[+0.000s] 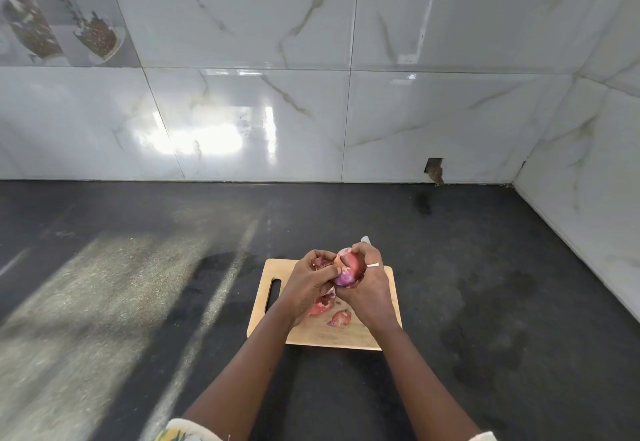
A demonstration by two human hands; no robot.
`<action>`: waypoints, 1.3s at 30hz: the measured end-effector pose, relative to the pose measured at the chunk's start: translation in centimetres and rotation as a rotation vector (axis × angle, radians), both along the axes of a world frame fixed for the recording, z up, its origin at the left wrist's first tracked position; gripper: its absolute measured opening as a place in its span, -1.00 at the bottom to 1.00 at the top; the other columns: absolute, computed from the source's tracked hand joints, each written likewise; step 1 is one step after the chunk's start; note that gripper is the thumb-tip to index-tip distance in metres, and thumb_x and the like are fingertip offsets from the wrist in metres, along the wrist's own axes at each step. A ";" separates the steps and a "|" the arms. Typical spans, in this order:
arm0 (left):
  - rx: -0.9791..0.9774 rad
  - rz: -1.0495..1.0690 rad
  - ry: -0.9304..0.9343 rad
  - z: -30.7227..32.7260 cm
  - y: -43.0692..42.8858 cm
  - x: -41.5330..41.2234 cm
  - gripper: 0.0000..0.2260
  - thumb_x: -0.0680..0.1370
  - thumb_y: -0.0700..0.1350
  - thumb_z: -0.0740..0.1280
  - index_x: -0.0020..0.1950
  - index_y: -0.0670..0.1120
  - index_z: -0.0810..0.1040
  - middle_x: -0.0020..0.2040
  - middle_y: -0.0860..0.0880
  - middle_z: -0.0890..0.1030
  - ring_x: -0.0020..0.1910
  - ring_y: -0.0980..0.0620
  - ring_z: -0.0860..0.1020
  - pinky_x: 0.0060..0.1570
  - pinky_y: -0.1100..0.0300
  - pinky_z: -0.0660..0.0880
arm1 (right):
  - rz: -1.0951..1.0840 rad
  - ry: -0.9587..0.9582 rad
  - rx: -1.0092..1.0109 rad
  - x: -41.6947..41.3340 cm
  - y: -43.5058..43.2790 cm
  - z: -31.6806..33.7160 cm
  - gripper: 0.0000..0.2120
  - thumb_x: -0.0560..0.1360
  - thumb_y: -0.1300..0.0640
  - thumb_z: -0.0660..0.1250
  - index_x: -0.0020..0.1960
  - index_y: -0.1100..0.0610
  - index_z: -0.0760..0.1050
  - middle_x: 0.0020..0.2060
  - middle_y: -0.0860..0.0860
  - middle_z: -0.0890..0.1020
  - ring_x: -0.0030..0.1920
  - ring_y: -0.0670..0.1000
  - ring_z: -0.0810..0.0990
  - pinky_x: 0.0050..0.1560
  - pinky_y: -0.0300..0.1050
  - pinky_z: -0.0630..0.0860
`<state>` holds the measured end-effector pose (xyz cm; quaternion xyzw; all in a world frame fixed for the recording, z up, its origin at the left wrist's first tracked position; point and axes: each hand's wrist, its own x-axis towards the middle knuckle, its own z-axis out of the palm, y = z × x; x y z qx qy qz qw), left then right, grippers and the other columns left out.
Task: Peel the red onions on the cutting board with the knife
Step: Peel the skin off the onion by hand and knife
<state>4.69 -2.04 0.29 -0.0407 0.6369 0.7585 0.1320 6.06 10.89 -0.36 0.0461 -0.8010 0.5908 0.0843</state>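
Note:
Over the wooden cutting board (388,302) both hands hold a partly peeled red onion (350,267), its purple flesh showing below loose pink skin. My left hand (308,285) grips the onion's left side, its fingertips pinching the skin. My right hand (372,288), with a ring on one finger, curls against the onion's right side with the thumb on top. It also holds the knife (366,240). Only the pale blade tip shows beyond the fingers. Torn onion skins (341,317) lie on the board under the hands.
The board, with a handle slot (273,293) at its left end, lies on a dark countertop (485,285). White marble-look tiled walls (433,122) stand at the back and right. A small hole in the wall (434,169) sits behind the board.

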 end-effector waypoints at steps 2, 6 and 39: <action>0.005 -0.008 0.003 0.0 -0.1 0.1 -0.86 0.50 -0.24 0.34 0.04 -0.14 0.51 -0.01 -0.20 0.58 -0.04 -0.11 0.56 0.05 -0.03 0.48 | 0.000 0.005 0.019 0.0 0.0 0.0 -0.36 0.27 0.32 0.51 0.02 -0.28 0.30 0.01 -0.22 0.43 0.02 -0.09 0.54 -0.11 -0.31 0.56; 0.024 -0.014 0.005 0.2 -0.1 0.2 -0.87 0.49 -0.22 0.35 0.03 -0.13 0.52 -0.04 -0.16 0.59 -0.07 -0.09 0.55 0.00 0.02 0.48 | 0.003 0.017 0.040 -0.1 -0.1 0.0 -0.36 0.27 0.34 0.49 0.01 -0.28 0.29 0.03 -0.17 0.42 0.02 -0.08 0.53 -0.10 -0.31 0.56; -0.724 0.248 0.459 1.1 0.0 0.2 -0.89 0.46 -0.19 0.40 -0.05 -0.12 0.69 -0.17 -0.03 0.70 -0.23 0.15 0.60 -0.20 0.49 0.44 | -0.101 -0.112 -0.204 -0.2 0.0 -1.6 -0.35 0.22 0.33 0.54 0.14 -0.14 0.38 0.06 -0.02 0.55 0.02 -0.03 0.60 0.03 -0.14 0.59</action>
